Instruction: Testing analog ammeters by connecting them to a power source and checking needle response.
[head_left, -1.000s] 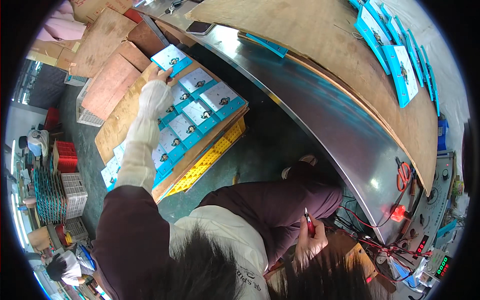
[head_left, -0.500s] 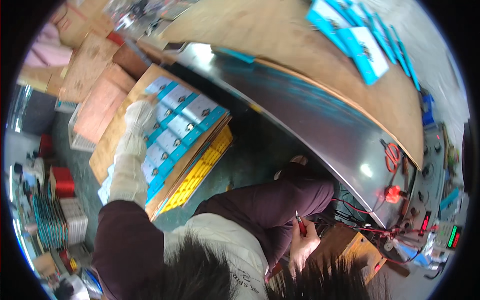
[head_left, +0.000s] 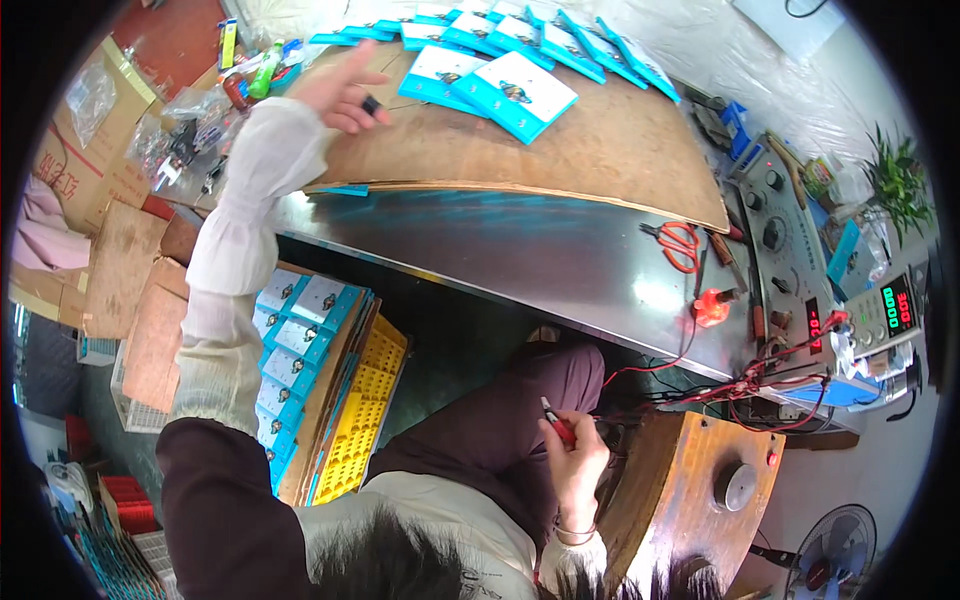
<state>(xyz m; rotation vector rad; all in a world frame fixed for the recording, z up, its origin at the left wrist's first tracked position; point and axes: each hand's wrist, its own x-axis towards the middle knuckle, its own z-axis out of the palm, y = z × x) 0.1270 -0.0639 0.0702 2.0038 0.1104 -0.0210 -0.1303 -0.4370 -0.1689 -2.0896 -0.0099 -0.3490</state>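
My left hand [head_left: 352,92] reaches over the far left of the brown board with fingers stretched apart and nothing in them; a black band is round one finger. To its right, several flat blue-and-white pieces [head_left: 515,95] lie overlapping, each with a small dark and metallic part at its middle. Down by my lap, my right hand [head_left: 575,458] is closed around a red pen-like tool [head_left: 560,428] with a pointed tip. More blue-and-white pieces [head_left: 303,340] lie in rows on a stack of boards at my left, below the left forearm.
The brown board [head_left: 620,150] rests on a metal bench [head_left: 480,265]. Red-handled scissors [head_left: 680,247] and a red bottle [head_left: 712,306] sit at its right, beside dial-fitted instruments [head_left: 775,235] and red cables [head_left: 745,385]. A yellow crate [head_left: 365,390] supports the left stack; a wooden box [head_left: 690,490] stands at right.
My left hand has left the stack of pieces on the left and moved up over the bench board. The view has turned toward the bench. My right hand still grips the red tool.
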